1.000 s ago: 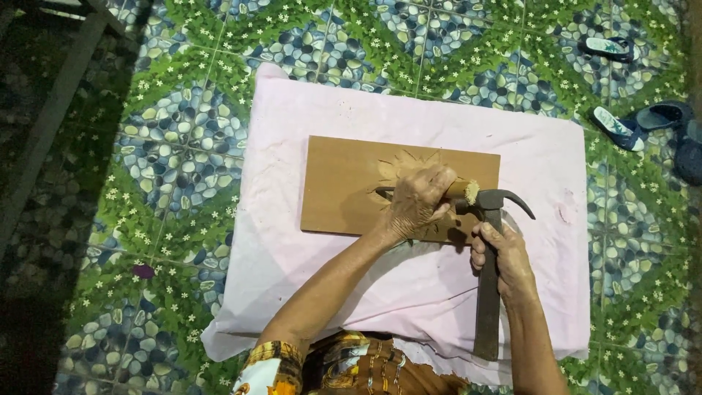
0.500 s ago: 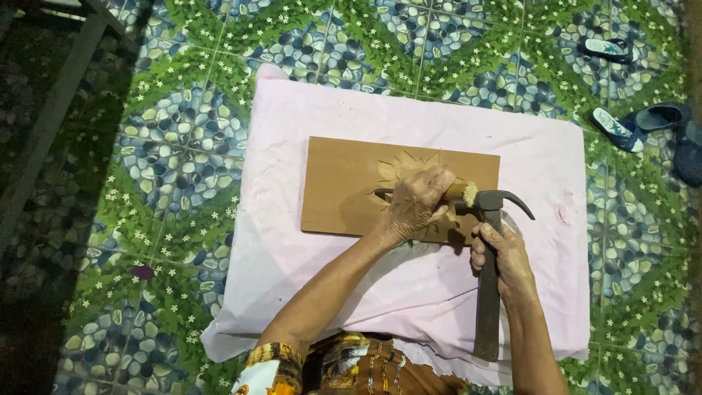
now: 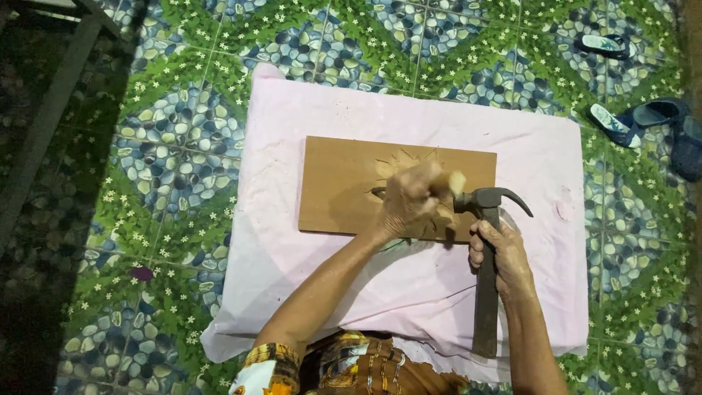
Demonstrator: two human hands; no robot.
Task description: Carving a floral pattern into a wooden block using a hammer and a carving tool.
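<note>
- Gripping a claw hammer just below its head, the right hand is wrapped tight round the handle, whose long end points back toward the person.
- Left hand is curled into a fist round a chisel; its pale butt end touches the hammer's face.
- Both meet over a brown wooden board bearing a carved leafy pattern.
- Board lies on a pink cloth spread over patterned floor tiles.
- Sandals lie farther off.

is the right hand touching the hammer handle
Touching. The head view shows the right hand with its fingers wrapped around the dark handle of the hammer just below the head, no gap visible.
</note>
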